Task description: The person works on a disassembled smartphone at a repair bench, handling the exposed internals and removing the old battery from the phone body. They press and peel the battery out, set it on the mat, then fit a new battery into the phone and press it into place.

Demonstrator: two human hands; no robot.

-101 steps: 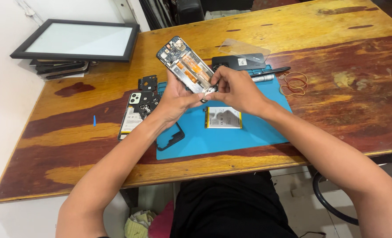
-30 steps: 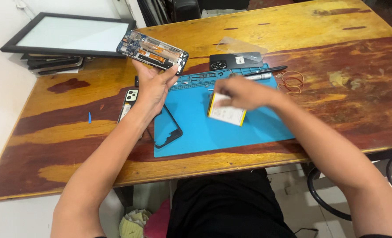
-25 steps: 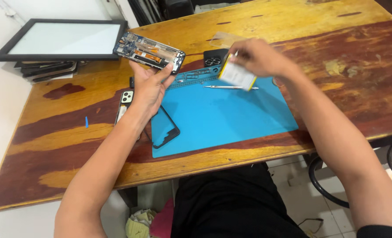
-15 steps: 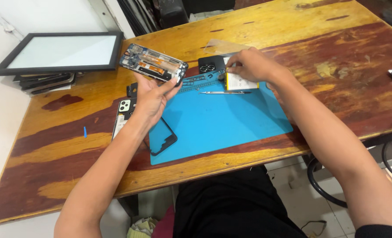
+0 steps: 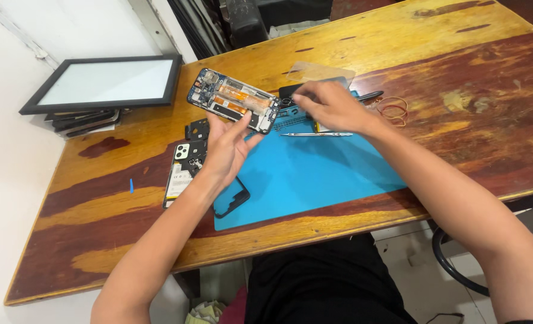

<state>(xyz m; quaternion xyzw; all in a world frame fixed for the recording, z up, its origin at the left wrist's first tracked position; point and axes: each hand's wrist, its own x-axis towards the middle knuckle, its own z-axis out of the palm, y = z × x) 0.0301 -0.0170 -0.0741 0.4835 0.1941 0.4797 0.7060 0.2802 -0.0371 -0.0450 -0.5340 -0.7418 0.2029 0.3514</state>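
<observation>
My left hand (image 5: pixel 226 149) holds an opened phone body (image 5: pixel 233 101) up by its lower edge, circuit boards and orange flex cables showing, above the left end of the blue work mat (image 5: pixel 314 174). My right hand (image 5: pixel 333 105) is pressed down at the mat's far edge, fingers curled over a flat battery (image 5: pixel 317 125); only a yellow sliver of the battery shows under the palm. Its fingertips touch a small black part (image 5: pixel 289 92). Just in front of that hand, a thin metal tool (image 5: pixel 317 134) lies on the mat.
A phone back cover (image 5: pixel 181 171) and black plastic pieces (image 5: pixel 197 129) lie left of the mat, with a black frame piece (image 5: pixel 233 201) on its corner. Behind are a clear protector sheet (image 5: pixel 320 72), rubber bands (image 5: pixel 392 108) and a framed screen panel (image 5: pixel 107 81) on the wooden table (image 5: pixel 458 66).
My right hand carried the battery from the middle of the mat to its far edge and lowered it there. My left hand lifted the phone body up and left.
</observation>
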